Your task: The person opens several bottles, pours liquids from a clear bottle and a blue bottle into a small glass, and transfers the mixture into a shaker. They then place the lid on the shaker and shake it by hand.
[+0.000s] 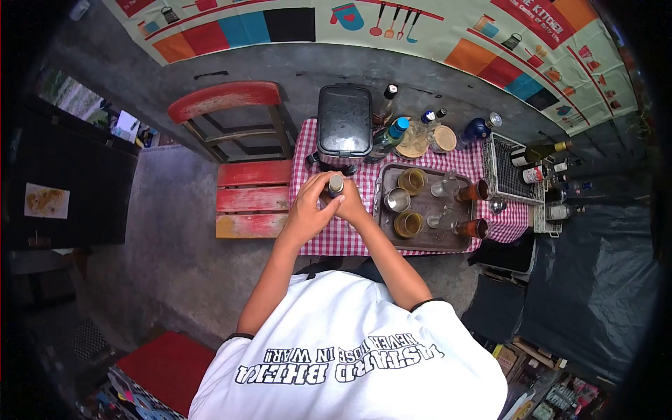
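Close to the near edge of the checked cloth, both my hands are around a bottle (336, 185), seen from above by its pale round cap; its body is mostly hidden. My left hand (306, 208) wraps it from the left, thumb near the neck. From the other side my right hand (353, 201) closes on it, its fingers partly hidden. Just right of the hands lies a brown tray (428, 239). It carries a metal cup (397, 200), amber glass mugs (409, 225), clear glasses (445, 185) and brown tumblers (472, 228).
A black-lidded container (345, 122) stands behind my hands. Several bottles, among them a blue-capped one (387, 140) and a dark blue one (479, 131), line the table's back. A wire basket (498, 164) with bottles is at right. On the left is a red wooden chair (253, 199).
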Tool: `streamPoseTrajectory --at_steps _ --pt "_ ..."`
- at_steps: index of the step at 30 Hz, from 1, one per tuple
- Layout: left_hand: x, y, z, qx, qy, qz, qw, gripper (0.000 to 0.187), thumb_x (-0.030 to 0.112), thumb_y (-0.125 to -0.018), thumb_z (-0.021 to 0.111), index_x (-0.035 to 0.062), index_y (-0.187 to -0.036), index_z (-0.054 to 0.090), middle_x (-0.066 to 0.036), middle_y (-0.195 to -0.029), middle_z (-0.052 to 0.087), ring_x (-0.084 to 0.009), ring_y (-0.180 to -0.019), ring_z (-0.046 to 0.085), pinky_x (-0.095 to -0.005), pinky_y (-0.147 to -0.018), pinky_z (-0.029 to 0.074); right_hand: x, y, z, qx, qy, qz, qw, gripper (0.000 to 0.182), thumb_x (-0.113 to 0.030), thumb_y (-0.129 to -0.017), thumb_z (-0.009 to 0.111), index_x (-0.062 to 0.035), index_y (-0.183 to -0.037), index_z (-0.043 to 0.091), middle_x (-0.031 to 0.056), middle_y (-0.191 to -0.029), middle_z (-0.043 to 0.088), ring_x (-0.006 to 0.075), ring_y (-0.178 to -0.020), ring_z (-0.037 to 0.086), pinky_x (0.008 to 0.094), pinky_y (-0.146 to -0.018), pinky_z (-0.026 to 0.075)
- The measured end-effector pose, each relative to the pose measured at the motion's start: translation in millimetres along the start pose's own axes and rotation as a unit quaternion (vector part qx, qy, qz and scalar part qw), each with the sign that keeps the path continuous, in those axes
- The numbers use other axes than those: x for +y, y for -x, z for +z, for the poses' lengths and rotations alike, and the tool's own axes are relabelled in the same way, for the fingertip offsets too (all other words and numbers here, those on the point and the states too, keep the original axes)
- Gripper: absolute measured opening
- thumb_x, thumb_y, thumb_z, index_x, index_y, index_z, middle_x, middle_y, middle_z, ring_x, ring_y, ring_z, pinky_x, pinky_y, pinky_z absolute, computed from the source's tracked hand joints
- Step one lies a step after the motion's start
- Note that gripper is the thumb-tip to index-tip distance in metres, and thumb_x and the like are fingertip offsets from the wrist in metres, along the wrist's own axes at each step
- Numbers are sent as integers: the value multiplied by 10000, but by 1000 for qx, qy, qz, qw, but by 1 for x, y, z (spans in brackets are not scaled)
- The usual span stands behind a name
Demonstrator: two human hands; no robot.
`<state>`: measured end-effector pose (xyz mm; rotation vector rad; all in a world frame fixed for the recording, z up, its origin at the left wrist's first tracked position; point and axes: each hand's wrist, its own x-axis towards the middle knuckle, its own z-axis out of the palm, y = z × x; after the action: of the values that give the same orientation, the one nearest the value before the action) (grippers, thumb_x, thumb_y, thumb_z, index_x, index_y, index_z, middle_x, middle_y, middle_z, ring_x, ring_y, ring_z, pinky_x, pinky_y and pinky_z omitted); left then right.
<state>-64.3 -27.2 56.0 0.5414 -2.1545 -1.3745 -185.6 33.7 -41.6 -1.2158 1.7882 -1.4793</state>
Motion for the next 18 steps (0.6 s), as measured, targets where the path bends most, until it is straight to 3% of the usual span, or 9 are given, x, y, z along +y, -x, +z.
streamPoseTrajectory --at_steps 5,7,8,11,12,15,18 --pt "-3 -1 6 -12 42 -52 998 362 125 -836 700 20 -1167 597 -159 -1132 652 -323 -1090 612 -409 -954 456 11 4 -3 -2 15 2 1000 268 -125 -733 698 -43 -985 663 180 -962 680 357 -926 643 409 -787 504" --pt "-7 1 8 -14 9 -33 999 366 127 -831 704 20 -1164 597 -158 -1125 655 -324 -1070 621 -408 -940 465 -9 4 -12 -33 -22 -27 999 332 -144 -739 705 -37 -1045 637 189 -1100 651 360 -1011 627 404 -853 493" --pt "-10 2 10 -13 -25 -16 999 369 129 -826 707 21 -1161 597 -157 -1118 659 -325 -1051 630 -406 -925 474 -12 8 -21 -62 14 -40 997 434 -140 -766 692 -25 -1163 563 204 -1223 596 369 -1090 602 402 -932 468" --pt "-16 4 14 -7 7 -25 1000 372 141 -822 709 28 -1158 596 -155 -1099 661 -326 -1027 635 -402 -903 483 -32 26 -48 -78 112 25 990 525 -134 -799 676 -18 -1267 469 215 -1236 586 377 -1127 589 396 -968 454" --pt "-12 3 14 1 17 -25 1000 361 146 -826 706 34 -1150 595 -153 -1067 661 -330 -995 644 -405 -880 490 -22 33 -60 -121 137 38 982 611 -117 -816 685 -28 -1341 384 205 -1275 549 326 -1200 552 388 -1013 433" --pt "-20 2 23 2 29 -36 999 352 145 -827 707 32 -1140 591 -155 -1028 662 -332 -987 649 -406 -867 492 -36 57 -86 -68 83 57 993 593 -145 -806 708 -19 -1307 417 187 -1275 539 307 -1169 558 388 -993 442" --pt "-42 4 35 -12 55 -38 998 292 148 -829 721 22 -1056 589 -143 -935 652 -270 -874 646 -381 -801 497 -93 62 -98 -45 56 65 995 596 -176 -803 713 -32 -1314 443 181 -1194 556 316 -1097 583 399 -943 460"
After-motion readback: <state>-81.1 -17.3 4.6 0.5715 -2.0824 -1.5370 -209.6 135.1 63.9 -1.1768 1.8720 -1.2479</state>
